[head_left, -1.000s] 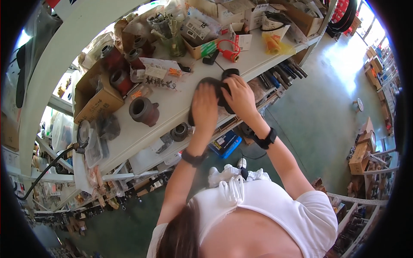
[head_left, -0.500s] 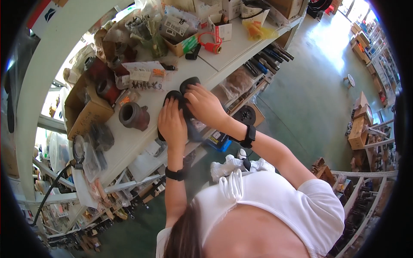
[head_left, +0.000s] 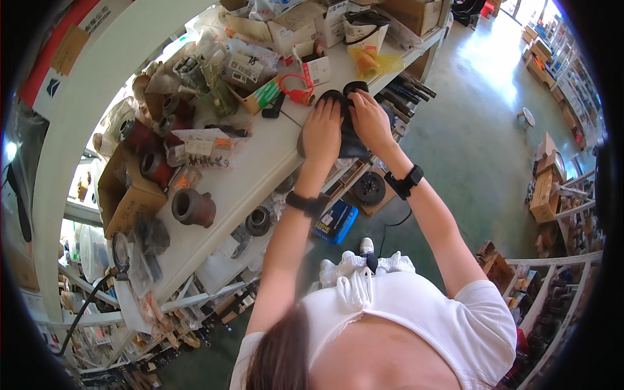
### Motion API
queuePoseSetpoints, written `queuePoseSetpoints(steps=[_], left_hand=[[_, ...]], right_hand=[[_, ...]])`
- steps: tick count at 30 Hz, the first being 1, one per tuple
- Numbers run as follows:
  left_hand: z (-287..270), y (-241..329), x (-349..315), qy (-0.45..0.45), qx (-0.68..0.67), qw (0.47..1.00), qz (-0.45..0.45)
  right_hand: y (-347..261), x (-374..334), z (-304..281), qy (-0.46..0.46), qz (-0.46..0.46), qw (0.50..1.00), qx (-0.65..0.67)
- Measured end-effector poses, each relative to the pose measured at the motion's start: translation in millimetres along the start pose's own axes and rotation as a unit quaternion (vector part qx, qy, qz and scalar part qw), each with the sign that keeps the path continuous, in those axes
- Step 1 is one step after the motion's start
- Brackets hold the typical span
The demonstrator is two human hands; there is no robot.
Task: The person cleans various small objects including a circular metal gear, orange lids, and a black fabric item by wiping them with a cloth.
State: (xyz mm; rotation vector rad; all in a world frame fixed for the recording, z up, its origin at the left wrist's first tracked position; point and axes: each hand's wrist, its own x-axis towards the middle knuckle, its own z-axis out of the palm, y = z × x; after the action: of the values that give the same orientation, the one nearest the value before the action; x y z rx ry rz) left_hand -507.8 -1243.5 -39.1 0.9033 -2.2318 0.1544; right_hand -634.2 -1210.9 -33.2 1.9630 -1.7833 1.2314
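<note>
Brown cardboard makes the open box (head_left: 135, 211) on the left; dark marks on its side are too small to read. Near it is a thick reddish-grey metal pipe piece (head_left: 193, 208). Behind that, a clear bag (head_left: 224, 144) has a pale label (head_left: 199, 145) and bold dark handwriting. Farther right, the left hand (head_left: 322, 133) lies on a black thing (head_left: 351, 140) with rounded ends, fingers nearly straight and close together. The black thing is at the front edge of the white table (head_left: 260, 153), under both hands. Lower down, a blue box (head_left: 337, 222) has yellow and pale print. The right hand (head_left: 370, 123) bends its fingers over the black thing's other end. I cannot tell if either hand grips it.
</note>
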Motion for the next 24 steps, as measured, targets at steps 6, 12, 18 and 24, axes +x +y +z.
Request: queuePoseSetpoints(steps=[6, 12, 18, 24], left_hand=[[6.3, 3.3, -23.9, 0.019, 0.064, 0.997, -0.027], [9.5, 10.8, -1.9, 0.027, 0.098, 0.993, -0.064], [27.9, 0.8, 29.3, 0.001, 0.09, 0.993, -0.08], [30.4, 4.2, 36.3, 0.001, 0.071, 0.991, -0.116]], right_hand=[[7.6, -9.5, 7.7, -0.045, -0.065, 0.997, -0.004], [10.7, 27.9, 14.0, -0.132, -0.056, 0.99, -0.005], [39.9, 71.2, 49.5, -0.139, -0.02, 0.99, 0.007], [51.0, 93.7, 71.0, -0.151, -0.023, 0.987, -0.044]])
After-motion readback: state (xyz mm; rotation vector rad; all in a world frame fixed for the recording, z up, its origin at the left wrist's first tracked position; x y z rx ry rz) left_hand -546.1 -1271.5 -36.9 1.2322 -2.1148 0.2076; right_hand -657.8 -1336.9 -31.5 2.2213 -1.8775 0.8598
